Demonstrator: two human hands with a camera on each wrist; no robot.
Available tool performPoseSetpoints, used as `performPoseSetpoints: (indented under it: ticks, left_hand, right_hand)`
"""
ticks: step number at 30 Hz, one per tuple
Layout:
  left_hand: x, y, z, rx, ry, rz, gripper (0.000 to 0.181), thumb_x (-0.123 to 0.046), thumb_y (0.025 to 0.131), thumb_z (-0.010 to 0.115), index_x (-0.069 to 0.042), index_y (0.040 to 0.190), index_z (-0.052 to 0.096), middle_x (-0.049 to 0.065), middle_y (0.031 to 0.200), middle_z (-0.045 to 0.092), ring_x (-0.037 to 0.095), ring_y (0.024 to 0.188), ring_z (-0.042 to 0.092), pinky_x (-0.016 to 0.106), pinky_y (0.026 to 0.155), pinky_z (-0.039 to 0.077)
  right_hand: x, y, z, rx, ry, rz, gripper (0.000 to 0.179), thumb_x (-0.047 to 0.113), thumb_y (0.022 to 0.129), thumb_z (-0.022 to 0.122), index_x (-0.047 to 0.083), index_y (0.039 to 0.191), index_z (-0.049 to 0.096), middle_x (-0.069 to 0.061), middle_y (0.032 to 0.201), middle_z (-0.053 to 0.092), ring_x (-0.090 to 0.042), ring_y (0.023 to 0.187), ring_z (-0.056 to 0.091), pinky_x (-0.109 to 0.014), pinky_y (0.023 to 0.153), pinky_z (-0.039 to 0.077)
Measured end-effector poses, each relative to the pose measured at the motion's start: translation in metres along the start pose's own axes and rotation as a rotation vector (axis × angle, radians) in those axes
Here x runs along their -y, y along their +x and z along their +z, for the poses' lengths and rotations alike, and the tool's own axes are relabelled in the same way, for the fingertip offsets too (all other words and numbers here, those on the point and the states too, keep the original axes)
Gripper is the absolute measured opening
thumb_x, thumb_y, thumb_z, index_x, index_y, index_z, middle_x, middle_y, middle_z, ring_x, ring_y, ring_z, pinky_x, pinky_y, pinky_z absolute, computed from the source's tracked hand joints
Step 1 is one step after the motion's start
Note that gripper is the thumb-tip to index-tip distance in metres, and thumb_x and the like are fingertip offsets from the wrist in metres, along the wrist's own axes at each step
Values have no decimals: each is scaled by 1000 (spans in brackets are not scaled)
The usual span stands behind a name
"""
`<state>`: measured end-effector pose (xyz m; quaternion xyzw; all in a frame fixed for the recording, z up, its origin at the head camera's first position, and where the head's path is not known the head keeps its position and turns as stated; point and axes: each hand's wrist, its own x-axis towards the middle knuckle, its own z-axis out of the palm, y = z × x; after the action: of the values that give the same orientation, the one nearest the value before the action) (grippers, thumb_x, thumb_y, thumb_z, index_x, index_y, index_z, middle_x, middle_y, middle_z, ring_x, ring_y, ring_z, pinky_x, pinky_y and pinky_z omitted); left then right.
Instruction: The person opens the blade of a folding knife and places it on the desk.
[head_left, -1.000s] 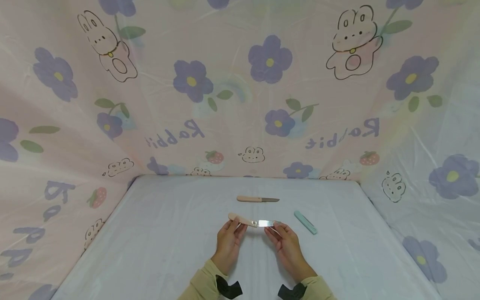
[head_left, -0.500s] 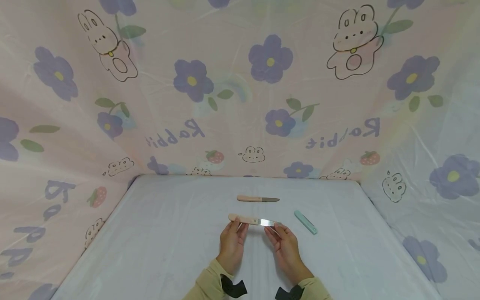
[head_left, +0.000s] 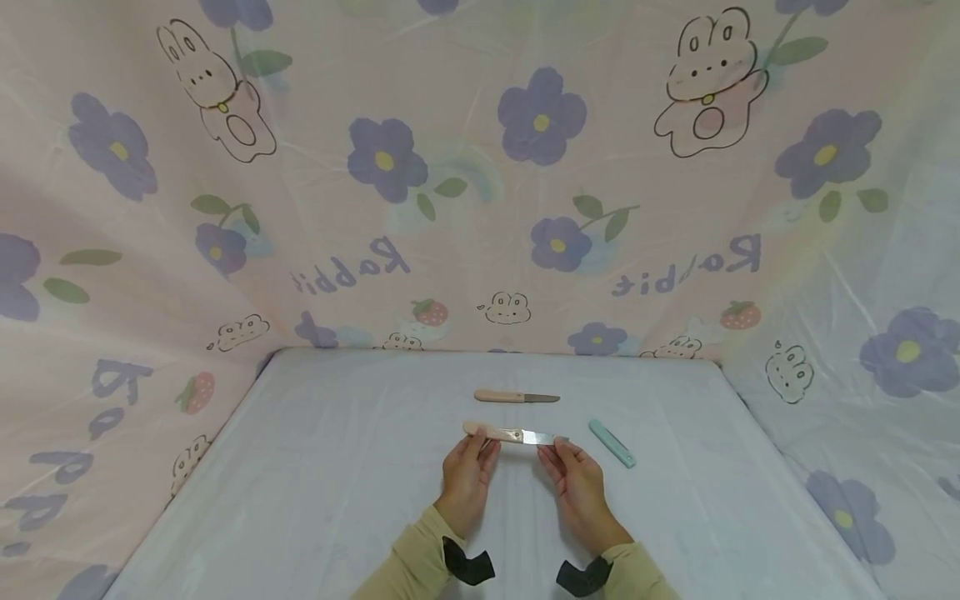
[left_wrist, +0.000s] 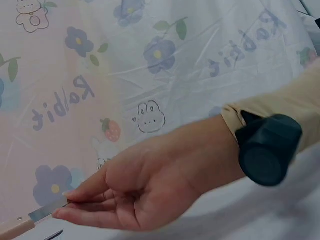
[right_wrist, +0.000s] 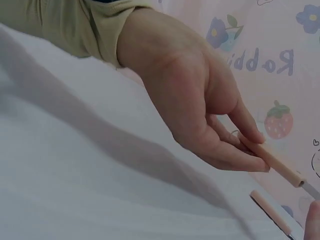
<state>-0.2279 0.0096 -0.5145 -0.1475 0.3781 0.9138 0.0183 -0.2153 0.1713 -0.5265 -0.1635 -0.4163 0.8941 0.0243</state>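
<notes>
Between my two hands is a folding knife (head_left: 504,434) with a pale pink-beige handle and a shiny blade, laid out nearly straight. My left hand (head_left: 463,483) pinches the handle between thumb and fingers; the right wrist view shows this left hand (right_wrist: 185,95) at the handle's end. My right hand (head_left: 582,496) pinches the blade near its tip, and this right hand (left_wrist: 145,185) fills much of the left wrist view. Fingers cover part of the blade's end. Beyond the hands lies a second knife (head_left: 498,397) of similar look, its blade out and pointing right.
A teal, slim, slotted object (head_left: 612,443) lies slantwise on the white tabletop (head_left: 337,467), right of my right hand. A printed curtain (head_left: 465,167) with rabbits and flowers rises behind the table and along both sides.
The knife's handle, bent at an angle to the blade a second ago, now lies almost in line with it. Both hands have shifted slightly right and away, still holding the knife.
</notes>
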Motion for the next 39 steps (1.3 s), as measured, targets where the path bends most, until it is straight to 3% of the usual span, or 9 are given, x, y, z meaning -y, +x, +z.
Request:
performPoseSetpoints:
  ticks: [7, 14, 23, 30, 39]
  left_hand:
    - [-3, 10, -2, 38, 111, -92, 43, -9, 94, 56, 15, 126, 40, 24, 114, 54, 24, 101, 60, 32, 92, 47]
    - [-3, 22, -7, 89, 186, -113, 41, -8, 95, 53, 17, 125, 39, 20, 102, 60, 21, 94, 63, 34, 92, 47]
    - [-6, 43, -8, 69, 281, -164, 38, -9, 95, 53, 15, 122, 44, 26, 111, 57, 31, 104, 60, 35, 90, 48]
    - [-9, 56, -6, 80, 322, -182, 32, -7, 94, 54, 16, 116, 49, 25, 106, 59, 33, 103, 60, 35, 89, 49]
    - [-13, 67, -5, 69, 381, -235, 30, -9, 94, 56, 13, 114, 52, 21, 100, 62, 26, 92, 65, 33, 85, 52]
  right_hand:
    - [8, 14, -7, -18, -93, -18, 25, 7, 94, 54, -7, 112, 44, -23, 111, 56, -20, 93, 65, -31, 89, 49]
    - [11, 26, -7, -13, -199, -5, 36, 9, 93, 57, -11, 119, 43, -25, 112, 58, -19, 91, 65, -31, 89, 49]
    - [15, 43, -4, -5, -282, 46, 41, 9, 96, 52, -12, 128, 38, -21, 110, 60, -18, 96, 63, -31, 92, 47]
    - [17, 54, -2, -47, -279, 93, 38, 7, 94, 53, -11, 127, 42, -20, 108, 61, -22, 98, 62, -32, 91, 48]
    - [21, 61, 1, -64, -292, 121, 38, 4, 94, 51, -14, 126, 43, -22, 107, 59, -25, 98, 63, -33, 88, 50]
